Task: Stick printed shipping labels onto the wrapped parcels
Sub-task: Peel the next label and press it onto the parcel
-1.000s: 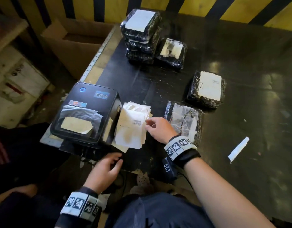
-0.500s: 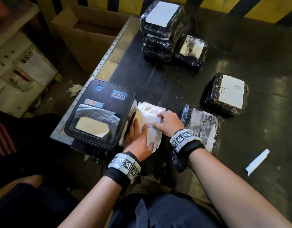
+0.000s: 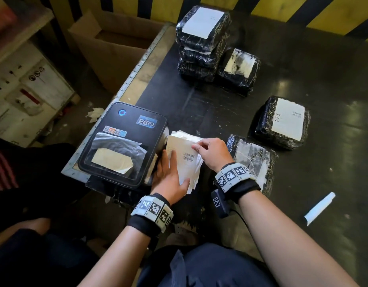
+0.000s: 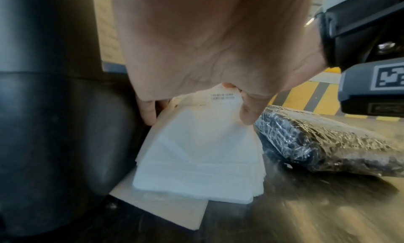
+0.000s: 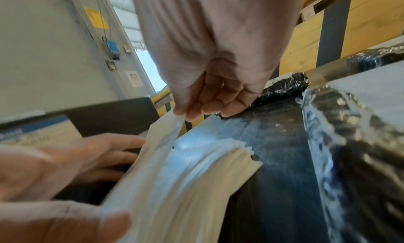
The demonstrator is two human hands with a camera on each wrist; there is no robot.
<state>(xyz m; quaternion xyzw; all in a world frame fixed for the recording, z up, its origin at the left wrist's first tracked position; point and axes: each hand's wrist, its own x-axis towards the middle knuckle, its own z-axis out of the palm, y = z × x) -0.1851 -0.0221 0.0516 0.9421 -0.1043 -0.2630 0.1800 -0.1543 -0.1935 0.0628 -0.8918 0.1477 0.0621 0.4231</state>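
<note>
A fanned stack of printed labels (image 3: 186, 162) lies on the black table beside the label printer (image 3: 121, 146). My left hand (image 3: 174, 168) rests flat on the stack's left side with straight fingers. My right hand (image 3: 196, 148) pinches the far right edge of the top label (image 5: 166, 131) and lifts it off the stack (image 5: 196, 169). A black film-wrapped parcel (image 3: 253, 162) lies just right of the stack, partly under my right wrist. A labelled parcel (image 3: 282, 123) sits farther right. At the back stand a pile of labelled parcels (image 3: 201, 42) and a single one (image 3: 239, 71).
An open cardboard box (image 3: 116, 44) stands past the table's metal left edge (image 3: 137, 69). A white paper strip (image 3: 319, 208) lies near the front right. A yellow and black striped barrier (image 3: 323, 13) closes the far side.
My left hand rose from below the table edge and settled flat on the label stack. My right hand went from touching the stack to pinching and lifting the top label's edge.
</note>
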